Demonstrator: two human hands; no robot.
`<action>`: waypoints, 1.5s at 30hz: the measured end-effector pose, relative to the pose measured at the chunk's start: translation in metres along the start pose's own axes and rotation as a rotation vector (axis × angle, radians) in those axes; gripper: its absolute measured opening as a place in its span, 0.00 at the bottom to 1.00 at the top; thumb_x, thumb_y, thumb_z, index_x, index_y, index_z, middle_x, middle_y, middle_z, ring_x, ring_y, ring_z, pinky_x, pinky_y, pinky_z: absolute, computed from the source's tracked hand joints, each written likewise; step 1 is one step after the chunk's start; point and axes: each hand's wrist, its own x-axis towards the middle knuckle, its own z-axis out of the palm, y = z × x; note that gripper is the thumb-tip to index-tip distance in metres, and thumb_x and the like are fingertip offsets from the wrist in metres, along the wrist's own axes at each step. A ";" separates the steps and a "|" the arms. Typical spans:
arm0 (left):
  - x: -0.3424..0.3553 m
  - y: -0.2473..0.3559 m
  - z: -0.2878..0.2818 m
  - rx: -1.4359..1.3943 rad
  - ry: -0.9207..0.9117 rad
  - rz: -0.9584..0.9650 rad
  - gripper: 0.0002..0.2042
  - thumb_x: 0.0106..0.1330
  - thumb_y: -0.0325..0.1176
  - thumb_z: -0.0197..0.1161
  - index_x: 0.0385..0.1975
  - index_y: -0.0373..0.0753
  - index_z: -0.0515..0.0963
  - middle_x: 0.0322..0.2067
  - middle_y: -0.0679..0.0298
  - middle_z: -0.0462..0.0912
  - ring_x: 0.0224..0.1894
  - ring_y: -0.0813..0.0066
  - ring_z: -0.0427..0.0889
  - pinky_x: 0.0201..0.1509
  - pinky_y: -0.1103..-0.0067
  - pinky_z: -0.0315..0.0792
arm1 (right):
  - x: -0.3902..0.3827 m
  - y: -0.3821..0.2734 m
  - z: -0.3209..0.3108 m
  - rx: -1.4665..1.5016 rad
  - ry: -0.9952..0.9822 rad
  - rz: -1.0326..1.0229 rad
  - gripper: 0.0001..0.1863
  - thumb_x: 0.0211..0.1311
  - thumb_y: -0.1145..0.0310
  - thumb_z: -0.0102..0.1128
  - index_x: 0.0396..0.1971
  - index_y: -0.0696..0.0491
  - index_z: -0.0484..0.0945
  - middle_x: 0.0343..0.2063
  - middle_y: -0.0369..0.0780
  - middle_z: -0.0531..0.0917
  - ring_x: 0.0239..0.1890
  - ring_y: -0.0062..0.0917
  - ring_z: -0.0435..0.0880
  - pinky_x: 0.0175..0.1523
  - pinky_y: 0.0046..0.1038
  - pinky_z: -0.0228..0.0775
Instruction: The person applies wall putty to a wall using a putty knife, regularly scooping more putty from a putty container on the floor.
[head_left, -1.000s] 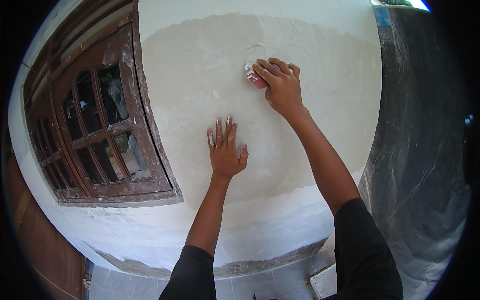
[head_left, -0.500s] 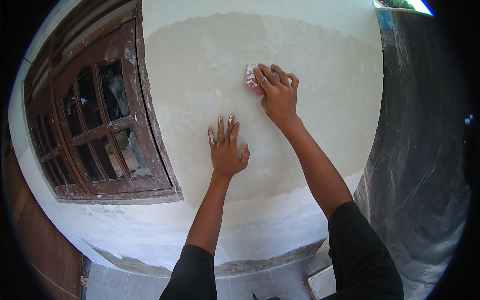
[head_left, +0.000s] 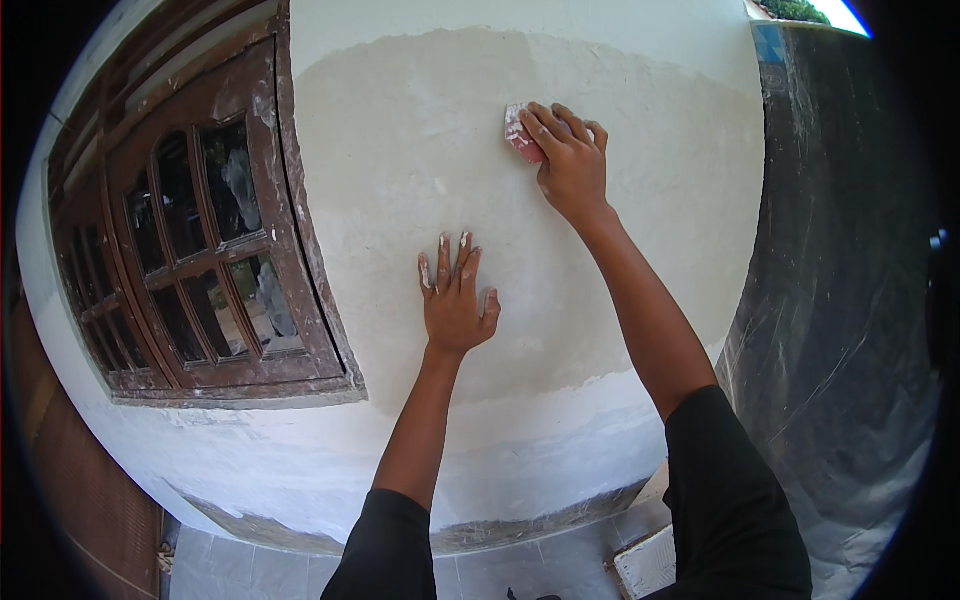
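Against the wall, my right hand grips a pinkish-red block smeared with white, its fingers bent over the top. What kind of block it is does not show clearly; it looks like a sanding block or sponge. Lower and to the left, my left hand lies flat on the wall with its fingers spread, holding nothing. White residue coats its fingertips. Around both hands the wall has a large greyish-beige patch, with whiter areas above and below it.
A brown wooden window with dark panes is set in the wall at left. Dark plastic sheeting hangs at right. Below are grey floor tiles and a whitish, rough-topped block near my right sleeve.
My right hand has slid the block up and slightly to the right along the wall. My left hand stays in nearly the same place.
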 end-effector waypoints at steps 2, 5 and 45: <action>-0.002 -0.006 -0.005 0.018 0.001 -0.004 0.33 0.61 0.39 0.58 0.67 0.34 0.63 0.72 0.52 0.65 0.78 0.44 0.52 0.78 0.45 0.36 | -0.038 -0.022 -0.010 0.072 -0.067 0.024 0.33 0.47 0.84 0.61 0.57 0.45 0.80 0.59 0.33 0.82 0.62 0.34 0.77 0.64 0.46 0.57; -0.003 -0.003 -0.004 0.012 0.010 -0.002 0.32 0.61 0.39 0.58 0.67 0.34 0.63 0.72 0.51 0.65 0.78 0.44 0.52 0.78 0.45 0.36 | -0.077 -0.035 -0.028 0.056 -0.149 -0.035 0.33 0.47 0.84 0.61 0.57 0.46 0.80 0.59 0.34 0.82 0.62 0.34 0.77 0.63 0.46 0.57; -0.009 -0.007 -0.010 0.079 -0.068 0.027 0.29 0.64 0.37 0.54 0.68 0.38 0.68 0.73 0.57 0.64 0.78 0.47 0.54 0.76 0.39 0.37 | 0.010 -0.023 -0.028 -0.022 0.023 0.071 0.35 0.51 0.85 0.56 0.63 0.44 0.75 0.62 0.34 0.80 0.66 0.32 0.75 0.67 0.49 0.53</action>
